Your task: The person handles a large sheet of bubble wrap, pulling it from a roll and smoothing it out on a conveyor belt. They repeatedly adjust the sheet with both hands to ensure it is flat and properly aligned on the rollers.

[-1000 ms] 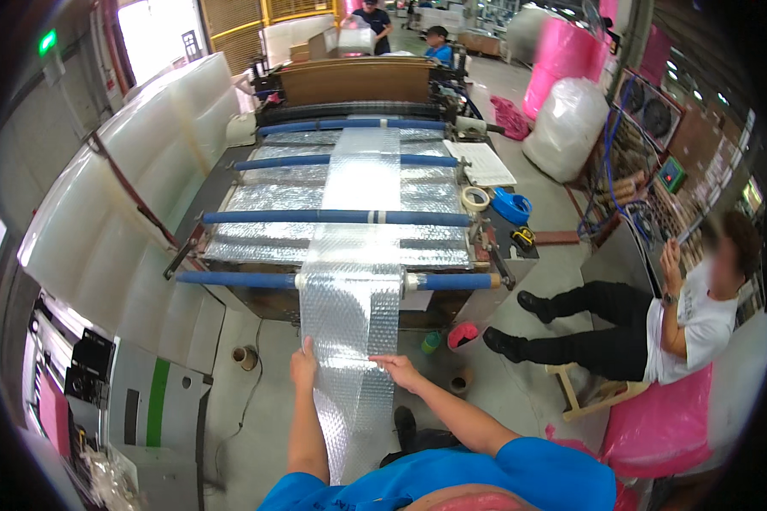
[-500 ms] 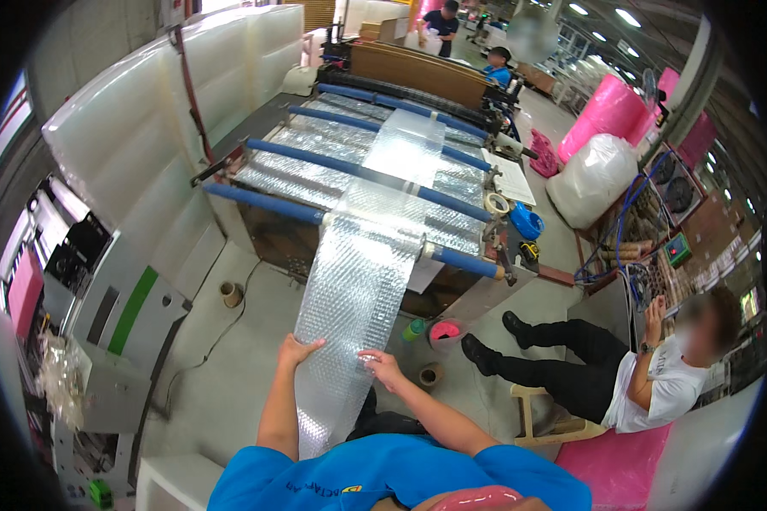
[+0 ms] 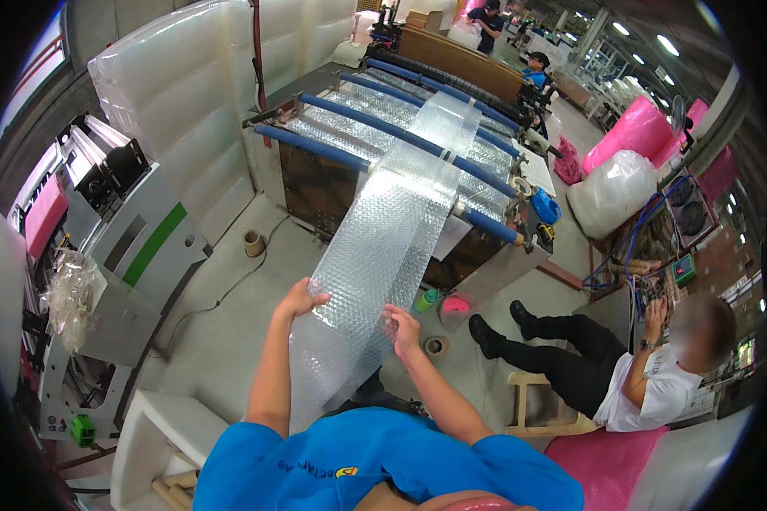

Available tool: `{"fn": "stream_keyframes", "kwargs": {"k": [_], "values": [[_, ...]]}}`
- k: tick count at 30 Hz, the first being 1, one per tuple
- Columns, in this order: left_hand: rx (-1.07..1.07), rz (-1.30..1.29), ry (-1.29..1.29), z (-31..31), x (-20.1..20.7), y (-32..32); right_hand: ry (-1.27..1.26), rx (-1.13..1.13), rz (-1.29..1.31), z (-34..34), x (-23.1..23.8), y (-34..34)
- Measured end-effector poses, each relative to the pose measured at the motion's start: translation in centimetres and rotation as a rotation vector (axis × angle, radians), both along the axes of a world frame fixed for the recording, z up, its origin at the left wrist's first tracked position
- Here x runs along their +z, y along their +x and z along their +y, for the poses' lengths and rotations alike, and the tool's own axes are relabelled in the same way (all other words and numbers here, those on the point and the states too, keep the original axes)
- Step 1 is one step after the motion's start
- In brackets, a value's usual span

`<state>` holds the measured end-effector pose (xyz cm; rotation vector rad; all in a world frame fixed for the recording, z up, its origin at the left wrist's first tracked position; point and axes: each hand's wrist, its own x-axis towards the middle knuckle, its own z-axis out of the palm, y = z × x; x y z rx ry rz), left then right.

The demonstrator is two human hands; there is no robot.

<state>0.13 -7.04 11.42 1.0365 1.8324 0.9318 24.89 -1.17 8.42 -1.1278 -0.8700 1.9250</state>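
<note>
A long strip of clear bubble wrap (image 3: 385,243) slopes down from the roller machine toward my body. My left hand (image 3: 300,300) is closed on its left edge, thumb lying on top and fingers hidden underneath. At the right edge, my right hand (image 3: 403,329) pinches the film with bent fingers. Between the hands the wrap hangs fairly flat, and its lower end drops in front of my blue shirt. Farther up, it passes over the blue front roller (image 3: 320,148) of the machine.
A seated person (image 3: 648,375) in a white shirt stretches their legs in from the right. On the floor stand a cardboard core (image 3: 253,243), a pink-filled container (image 3: 456,310) and a green bottle (image 3: 428,299). A grey machine (image 3: 149,247) is at left. Two people work beyond the rollers.
The whole scene has shifted right in the view as my head turned left. Both hands stay on the bubble wrap's edges, and the strip now slants more.
</note>
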Motion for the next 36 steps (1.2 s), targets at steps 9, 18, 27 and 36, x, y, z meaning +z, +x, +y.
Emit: {"fn": "stream_keyframes", "kwargs": {"k": [9, 18, 27, 36], "values": [[-0.139, 0.095, -0.097, 0.2, 2.5, -2.0, -0.122, 0.148, -0.092, -1.7, 2.3, -2.0], [0.052, 0.270, -0.040, -0.7, -2.5, -0.8, 0.005, 0.128, -0.304, -2.2, 0.0, -2.2], [0.116, 0.240, -0.137, 0.6, -7.4, -0.2, 0.251, 0.081, -0.657, -1.5, -3.3, -2.1], [0.048, 0.165, -0.292, 3.1, -9.8, -0.2, 0.185, 0.185, -0.717, 1.0, -6.1, -1.5]]}}
